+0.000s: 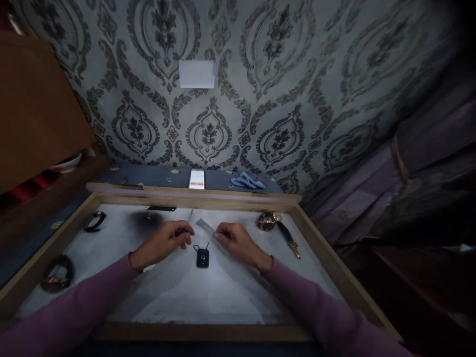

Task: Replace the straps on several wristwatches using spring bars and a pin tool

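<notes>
Taking the black fob-like device (203,258) as the centre of my clock, with twelve toward the wall, I have the right hand (235,240) at two. Its thumb and forefinger are pressed together on the near end of a flat grey strip (206,227), the other fingers folded behind. That strip is narrow and straight-edged with faint marks along it, and it slants out toward twelve.

My left hand (163,241) is at ten, fingers bent and loosely bunched toward the centre. I can't tell whether the tips meet. A slim, thin stick (191,215) shows just past them toward eleven; I can't tell whether they touch it.

The device lies flat on the pale, smooth lining, a rounded rectangle with a ring on its face and a small dark loop at its top edge. Around it runs the tray's wooden frame (197,199), light-grained and square-edged.

Further out at two, I see a round, rose-gold watch (266,221), with a black strap (285,233) ending in shiny gold metal beside it. A dark watch (56,276) sits curled at nine, a curved black band (95,223) at ten, and a flat black bar (162,208) at eleven. Past the rim, a lit phone (197,179) lies at twelve and a crumpled blue cloth (247,181) at one.
</notes>
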Tool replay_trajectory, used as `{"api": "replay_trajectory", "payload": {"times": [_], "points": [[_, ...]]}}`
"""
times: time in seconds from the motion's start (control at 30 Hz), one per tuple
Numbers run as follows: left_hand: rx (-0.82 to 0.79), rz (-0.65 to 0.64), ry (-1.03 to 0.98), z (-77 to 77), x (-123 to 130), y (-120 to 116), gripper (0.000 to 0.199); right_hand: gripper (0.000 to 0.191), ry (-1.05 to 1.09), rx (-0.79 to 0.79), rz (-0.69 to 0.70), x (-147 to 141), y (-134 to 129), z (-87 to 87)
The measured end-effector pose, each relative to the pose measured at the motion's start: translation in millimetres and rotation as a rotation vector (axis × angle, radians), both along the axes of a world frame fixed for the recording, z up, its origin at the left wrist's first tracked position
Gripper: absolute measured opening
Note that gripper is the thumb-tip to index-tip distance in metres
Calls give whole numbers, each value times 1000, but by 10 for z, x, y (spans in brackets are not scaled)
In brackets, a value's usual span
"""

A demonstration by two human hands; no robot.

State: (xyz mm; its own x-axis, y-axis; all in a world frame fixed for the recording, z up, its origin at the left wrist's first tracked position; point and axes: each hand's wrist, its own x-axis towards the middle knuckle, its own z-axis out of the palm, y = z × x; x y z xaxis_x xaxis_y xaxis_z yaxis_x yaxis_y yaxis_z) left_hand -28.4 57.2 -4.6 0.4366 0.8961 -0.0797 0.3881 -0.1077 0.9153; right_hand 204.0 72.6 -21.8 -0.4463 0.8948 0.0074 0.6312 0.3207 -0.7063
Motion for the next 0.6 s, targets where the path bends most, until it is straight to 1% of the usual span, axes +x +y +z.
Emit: {"api": "replay_trajectory", "payload": {"times": [0.1, 0.17, 0.2, 0.3, 0.37, 0.47, 0.6], "points": [[-97, 58, -107, 27, 57, -12, 30, 29, 156, -84, 41, -76, -91, 51], [-137, 74, -186, 69, 96, -34, 31, 36, 237, -144, 52, -126, -154, 80], [-152, 76, -236, 87, 114, -48, 31, 39, 293, -206, 48, -151, -184, 91], [-204, 79, -393, 104, 160, -90, 32, 44, 517, -497, -19, -222, -257, 105], [-244, 88, -468, 79, 181, -113, 34, 46, 610, -620, -64, -267, -294, 97], [-309, 137, -542, 17, 197, -131, 38, 46, 670, -662, -80, -323, -331, 68], [-360, 187, -589, -20, 188, -124, 38, 43, 672, -604, 5, -344, -326, 22]]}}
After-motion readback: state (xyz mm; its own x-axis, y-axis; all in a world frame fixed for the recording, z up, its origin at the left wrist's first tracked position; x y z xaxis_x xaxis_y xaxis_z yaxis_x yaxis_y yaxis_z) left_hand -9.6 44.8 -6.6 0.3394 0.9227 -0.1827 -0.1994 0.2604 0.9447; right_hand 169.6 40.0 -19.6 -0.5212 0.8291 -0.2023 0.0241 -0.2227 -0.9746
